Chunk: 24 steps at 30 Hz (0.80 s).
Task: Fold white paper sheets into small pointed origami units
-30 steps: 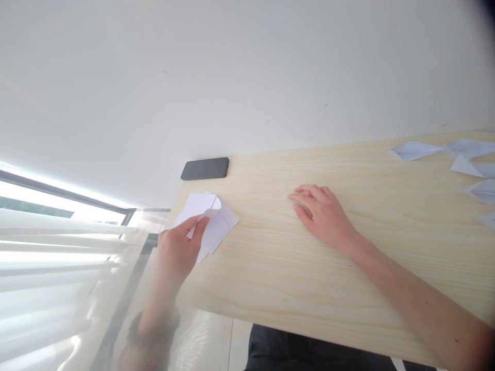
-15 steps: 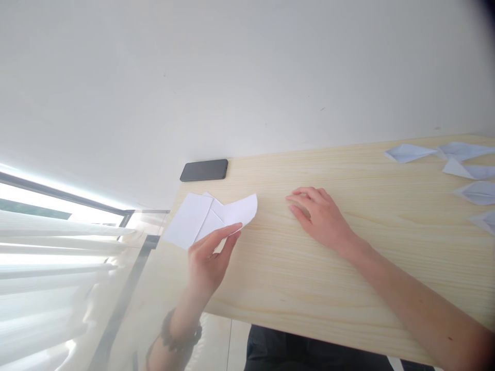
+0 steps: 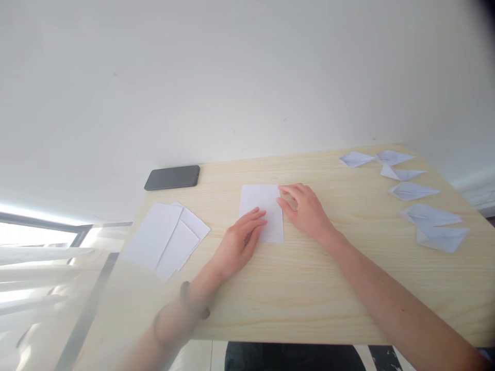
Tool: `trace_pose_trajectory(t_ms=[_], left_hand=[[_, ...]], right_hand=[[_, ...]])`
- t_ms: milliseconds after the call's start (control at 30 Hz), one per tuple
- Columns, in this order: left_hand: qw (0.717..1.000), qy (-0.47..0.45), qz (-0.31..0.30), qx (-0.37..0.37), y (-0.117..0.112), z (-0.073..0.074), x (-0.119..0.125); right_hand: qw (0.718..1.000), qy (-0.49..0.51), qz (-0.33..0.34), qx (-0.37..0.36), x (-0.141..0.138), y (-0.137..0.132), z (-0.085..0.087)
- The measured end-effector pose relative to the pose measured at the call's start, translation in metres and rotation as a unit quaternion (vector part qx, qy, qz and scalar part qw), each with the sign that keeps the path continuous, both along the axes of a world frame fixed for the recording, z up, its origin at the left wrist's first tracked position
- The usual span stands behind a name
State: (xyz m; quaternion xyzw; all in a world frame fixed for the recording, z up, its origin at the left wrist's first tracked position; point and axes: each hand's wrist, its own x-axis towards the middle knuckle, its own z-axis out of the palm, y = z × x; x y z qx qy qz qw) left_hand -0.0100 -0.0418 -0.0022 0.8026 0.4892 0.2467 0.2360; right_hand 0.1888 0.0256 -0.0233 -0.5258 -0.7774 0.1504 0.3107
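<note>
A square sheet of white paper (image 3: 260, 198) lies flat on the wooden table in front of me. My left hand (image 3: 242, 237) rests over its lower left part, fingers stretched out and apart from the thumb. At the sheet's right edge is my right hand (image 3: 303, 208), its fingertips and thumb touching or just beside the edge with a gap between them. To the left, several more white sheets (image 3: 150, 232) lie fanned over one another.
A dark phone (image 3: 172, 178) lies at the table's back left, near the wall. Several folded white paper pieces (image 3: 413, 191) are spread along the right side. The table (image 3: 309, 304) has its front edge near my lap; a sheer curtain (image 3: 31, 288) hangs at the left.
My left hand has brought one sheet from the pile to the middle of the table and laid it flat. My right hand now meets its right edge. The view has turned right.
</note>
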Motion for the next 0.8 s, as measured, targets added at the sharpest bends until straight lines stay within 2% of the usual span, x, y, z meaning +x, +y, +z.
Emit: trace_pose_trajectory(t_ms=[67, 133, 267, 400, 600, 700, 800], left_hand=[[0.996, -0.035, 0.071, 0.036, 0.018, 0.0, -0.006], [0.989, 0.001, 0.135, 0.066, 0.037, -0.003, -0.011], [0.983, 0.149, 0.102, 0.042, 0.055, -0.012, -0.007], [0.973, 0.203, 0.096, 0.051, 0.05, -0.016, 0.0], [0.977, 0.191, 0.09, 0.041, 0.049, -0.015, -0.002], [0.982, 0.157, 0.101, 0.042, 0.05, -0.018, -0.003], [0.987, 0.083, 0.132, 0.038, 0.051, -0.018, -0.004]], right_hand=[[0.998, -0.053, -0.013, 0.024, 0.003, 0.002, -0.002], [0.995, -0.087, -0.023, 0.03, 0.005, 0.004, -0.002], [0.994, -0.102, -0.027, 0.04, 0.006, 0.009, -0.003], [0.994, -0.105, -0.019, 0.036, 0.005, 0.012, -0.003], [0.999, -0.045, 0.004, 0.03, 0.002, 0.013, -0.003], [0.999, 0.038, 0.015, 0.004, 0.003, 0.011, 0.0], [0.991, 0.125, 0.032, -0.047, 0.005, 0.008, 0.003]])
